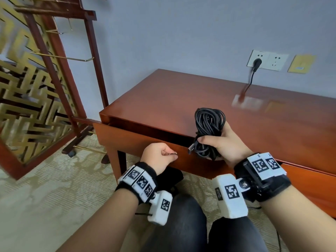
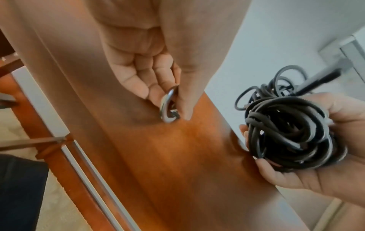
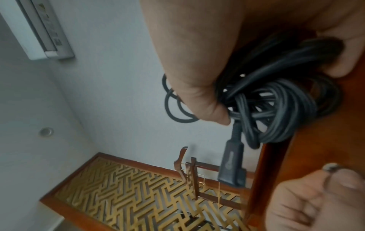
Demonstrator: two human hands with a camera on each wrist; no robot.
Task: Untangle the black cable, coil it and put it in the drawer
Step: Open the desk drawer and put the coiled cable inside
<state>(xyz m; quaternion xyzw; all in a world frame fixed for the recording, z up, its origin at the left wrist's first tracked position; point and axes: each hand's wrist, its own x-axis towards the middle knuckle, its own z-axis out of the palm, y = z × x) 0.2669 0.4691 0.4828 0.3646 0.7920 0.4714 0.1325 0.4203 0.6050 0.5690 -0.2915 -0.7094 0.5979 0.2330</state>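
The black cable (image 1: 209, 124) is a coiled bundle gripped in my right hand (image 1: 221, 144) just above the desk's front edge; its plug end (image 1: 192, 148) sticks out to the left. The right wrist view shows the cable bundle (image 3: 276, 100) under my thumb, with the plug (image 3: 233, 165) hanging down. My left hand (image 1: 160, 155) pinches the metal ring pull (image 2: 168, 107) on the drawer front (image 1: 138, 140). The drawer stands slightly out from the desk, a dark gap showing above its front. The same coil (image 2: 286, 137) appears in the left wrist view.
The reddish wooden desk (image 1: 200, 99) stands against a grey wall with a socket (image 1: 267, 60) and a plugged-in black lead (image 1: 253, 70). A wooden valet stand (image 1: 60, 73) and a gold lattice screen (image 1: 23, 91) are left of the desk. My knees are below.
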